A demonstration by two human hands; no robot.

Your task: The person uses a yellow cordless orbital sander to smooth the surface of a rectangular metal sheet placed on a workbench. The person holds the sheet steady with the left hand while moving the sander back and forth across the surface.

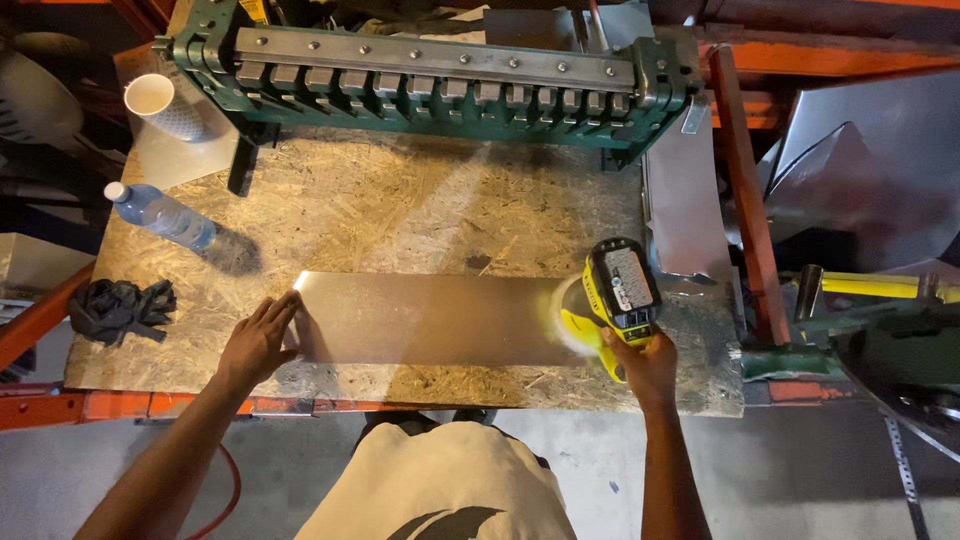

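polisher pad (570, 318) blurred, hose (225, 495) cut off

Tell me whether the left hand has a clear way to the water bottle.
Probably yes: the left hand lies flat on the metal sheet, and only bare board lies between it and the water bottle.

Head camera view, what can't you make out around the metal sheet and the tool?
- Tool's working face: hidden under its own body, head view.
- Right end of the sheet: covered by the tool and its white pad.
- Right hand's fingers: wrapped under the handle.
- Dark bundle at the table's left edge: too dim to identify.
- Left hand lies flat on the sheet's left end.
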